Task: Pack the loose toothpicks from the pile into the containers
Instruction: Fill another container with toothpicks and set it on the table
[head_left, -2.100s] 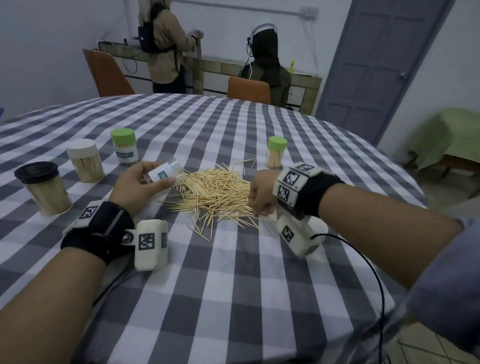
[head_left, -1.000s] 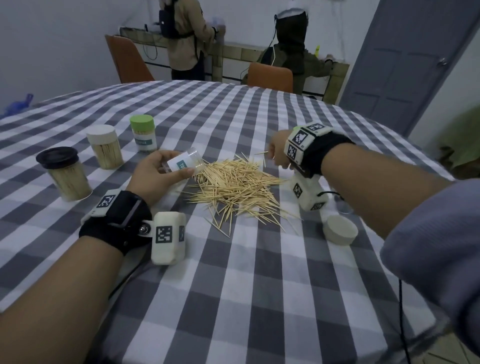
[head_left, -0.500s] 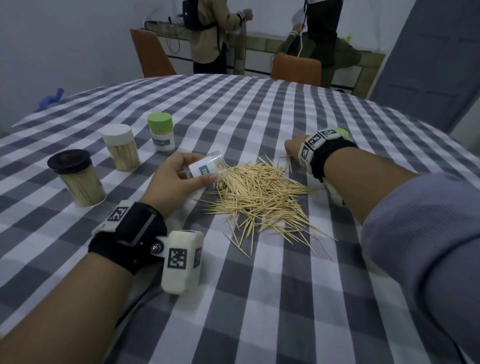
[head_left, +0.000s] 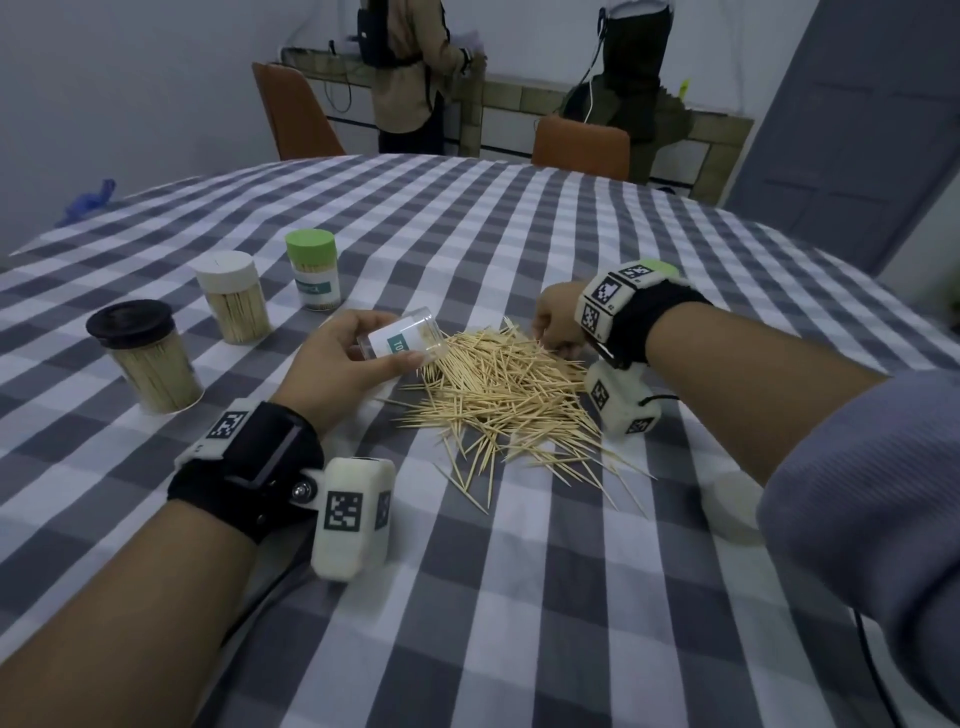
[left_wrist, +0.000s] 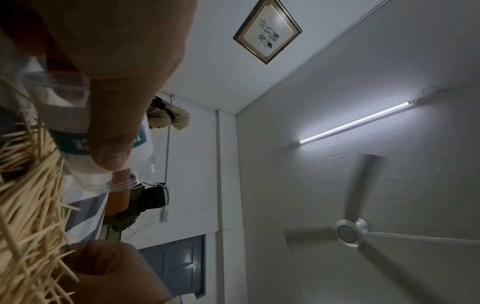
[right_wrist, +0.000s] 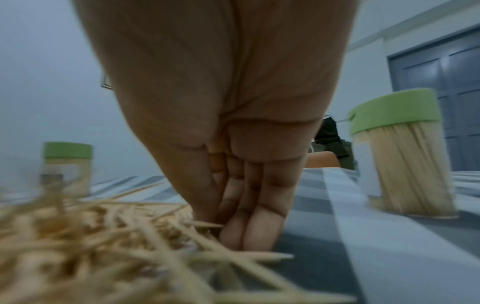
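A pile of loose toothpicks (head_left: 504, 395) lies mid-table on the checked cloth (head_left: 467, 597). My left hand (head_left: 395, 340) grips a clear container with a teal label (head_left: 410, 338), tipped on its side with its mouth at the pile's left edge. The left wrist view shows my thumb across the label (left_wrist: 78, 144). My right hand (head_left: 550, 332) is down at the pile's far right edge. In the right wrist view its fingertips (right_wrist: 246, 236) rest on the cloth, with the thumb closed against them over a few toothpicks (right_wrist: 205, 224).
Three filled containers stand at left: black lid (head_left: 140, 358), white lid (head_left: 234, 296), green lid (head_left: 314, 270). Another green-lidded one (right_wrist: 400, 156) stands just beyond my right wrist. A loose white lid (head_left: 732, 506) lies under my right forearm. Two people stand at the back wall.
My right hand came back from the far side of the table and dropped onto the pile's far right edge. My left hand still holds the tilted container at the pile.
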